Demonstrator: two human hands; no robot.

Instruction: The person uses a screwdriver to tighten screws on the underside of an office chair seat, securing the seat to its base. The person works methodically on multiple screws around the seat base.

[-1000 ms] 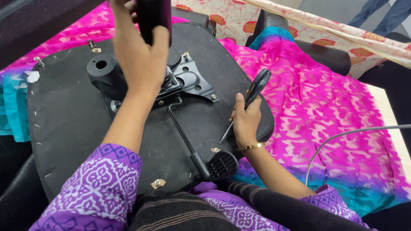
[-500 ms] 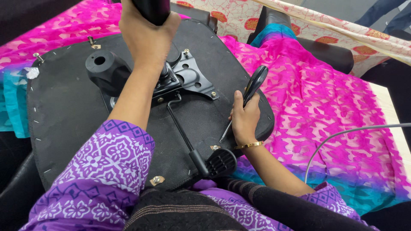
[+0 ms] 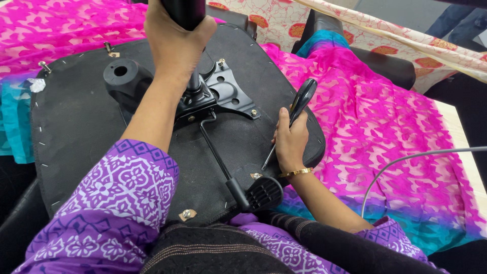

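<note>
On pink cloth (image 3: 385, 132), upturned seat (image 3: 81, 127); left fingers (image 3: 175, 35) wrap cylinder (image 3: 183, 11), right (image 3: 290, 139) pinch screwdriver (image 3: 297, 109).

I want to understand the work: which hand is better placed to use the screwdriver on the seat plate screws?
Probably the right hand: it holds the screwdriver. The left hand grips the black cylinder.

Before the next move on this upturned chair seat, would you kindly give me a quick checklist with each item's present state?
1. Left hand grips the black cylinder: ok.
2. Right hand holds the screwdriver: ok.
3. Screwdriver tip rests on the seat: ok.
4. Tip seated in a screw: cannot tell.
5. Plate screws tight: cannot tell.
6. Lever free of both hands: ok.
</note>
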